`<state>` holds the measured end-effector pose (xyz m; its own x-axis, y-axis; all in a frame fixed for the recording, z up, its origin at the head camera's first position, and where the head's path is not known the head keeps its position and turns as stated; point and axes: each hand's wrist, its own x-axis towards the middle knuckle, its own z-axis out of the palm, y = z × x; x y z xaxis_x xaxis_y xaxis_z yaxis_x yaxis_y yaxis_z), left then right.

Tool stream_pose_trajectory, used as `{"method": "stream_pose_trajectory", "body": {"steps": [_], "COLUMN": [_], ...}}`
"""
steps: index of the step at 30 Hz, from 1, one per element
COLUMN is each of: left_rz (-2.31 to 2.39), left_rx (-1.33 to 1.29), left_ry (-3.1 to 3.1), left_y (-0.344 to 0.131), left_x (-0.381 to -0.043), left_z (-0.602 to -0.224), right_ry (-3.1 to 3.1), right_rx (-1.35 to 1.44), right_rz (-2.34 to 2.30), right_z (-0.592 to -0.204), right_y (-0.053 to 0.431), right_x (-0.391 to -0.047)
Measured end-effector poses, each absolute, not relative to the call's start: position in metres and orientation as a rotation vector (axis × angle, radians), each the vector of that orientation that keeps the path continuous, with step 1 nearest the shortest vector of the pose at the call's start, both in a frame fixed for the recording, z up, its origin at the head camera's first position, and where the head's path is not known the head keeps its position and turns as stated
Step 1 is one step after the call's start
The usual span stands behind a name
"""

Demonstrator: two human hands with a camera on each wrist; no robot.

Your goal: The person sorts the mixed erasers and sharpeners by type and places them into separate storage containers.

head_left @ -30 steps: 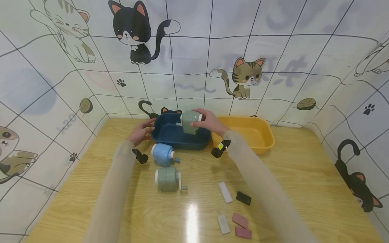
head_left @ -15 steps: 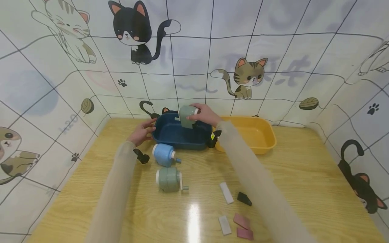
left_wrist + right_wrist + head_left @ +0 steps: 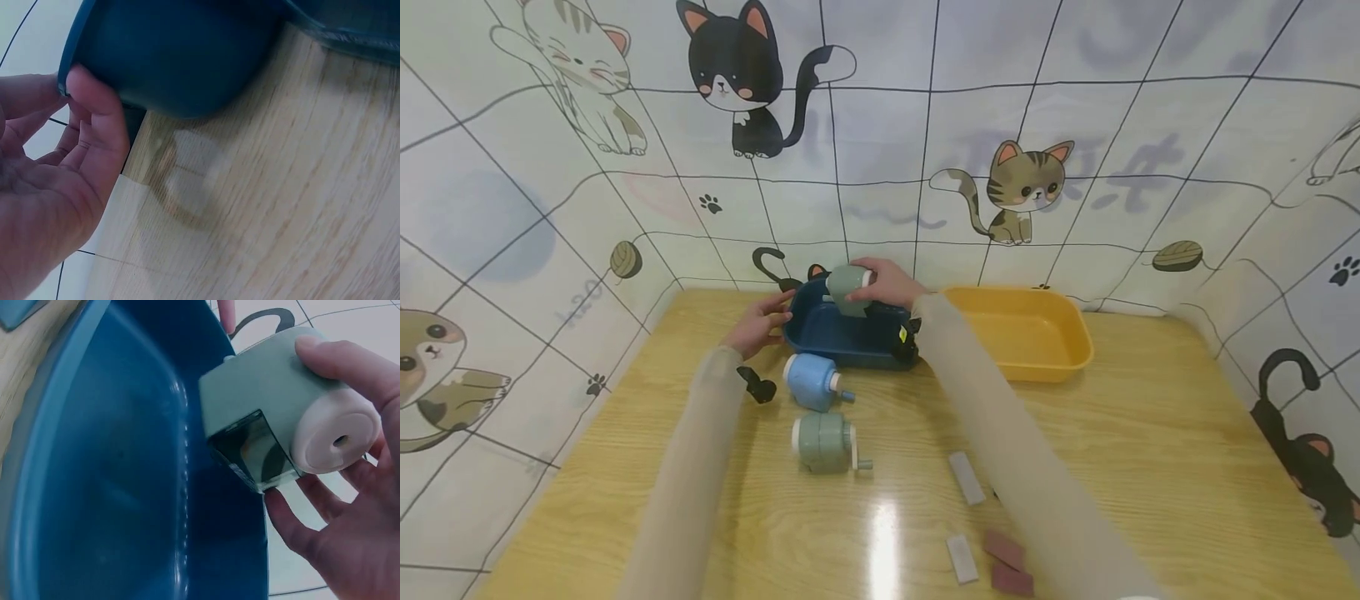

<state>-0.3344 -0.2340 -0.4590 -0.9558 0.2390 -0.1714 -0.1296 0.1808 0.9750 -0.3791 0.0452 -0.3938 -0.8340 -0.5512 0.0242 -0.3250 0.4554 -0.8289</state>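
Observation:
My right hand [image 3: 891,283] grips a green hand-crank pencil sharpener [image 3: 847,290] over the back of a dark blue basin [image 3: 842,360]. In the right wrist view, the sharpener's white front with its pencil hole [image 3: 337,434] and clear shavings drawer [image 3: 256,453] face the camera. My left hand [image 3: 758,327] pinches the basin's left rim [image 3: 74,47] between thumb and finger. In front of the basin stands a light blue pencil sharpener [image 3: 811,383]. Nearer still is a second green sharpener [image 3: 823,443], its crank pointing right.
A yellow basin [image 3: 1047,372] stands right of the blue one. Two white blocks [image 3: 966,478] and two pink blocks [image 3: 1003,548] lie near the front. My right sleeve [image 3: 1000,400] covers most of a black block. Cat-print sheeting [image 3: 880,133] closes off the back and sides.
My right hand has carried the green sharpener left and slightly back over the blue basin. The right sleeve now hides most of the black block. My left hand keeps its hold on the rim.

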Motion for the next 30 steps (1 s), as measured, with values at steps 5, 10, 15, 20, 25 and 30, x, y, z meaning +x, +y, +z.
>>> {"method": "stream_pose_trajectory", "body": {"steps": [5, 10, 15, 20, 25, 30], "left_rz": [1.840, 1.809, 1.815, 1.792, 1.796, 1.813], "left_rx": [0.106, 0.121, 0.114, 0.104, 0.115, 0.122], "left_ry": [2.156, 2.193, 2.196, 2.203, 2.203, 2.165], "left_y": [-0.233, -0.235, -0.236, -0.236, -0.234, -0.230], "left_x": [-0.331, -0.335, -0.335, -0.336, -0.337, -0.332], "left_z": [-0.450, -0.457, -0.456, -0.456, -0.457, -0.449], "right_ry": [2.421, 2.440, 2.430, 2.494, 2.490, 2.514], "right_rx": [-0.805, -0.842, -0.799, -0.821, -0.794, -0.773], "right_rz": [-1.235, -1.121, -1.093, -0.937, -0.915, -0.909], "right_z": [-0.391, -0.392, -0.392, -0.393, -0.393, -0.395], "right_y": [0.034, 0.026, 0.019, 0.013, 0.009, 0.009], "right_x": [-0.382, -0.389, -0.392, -0.392, -0.390, -0.388]}}
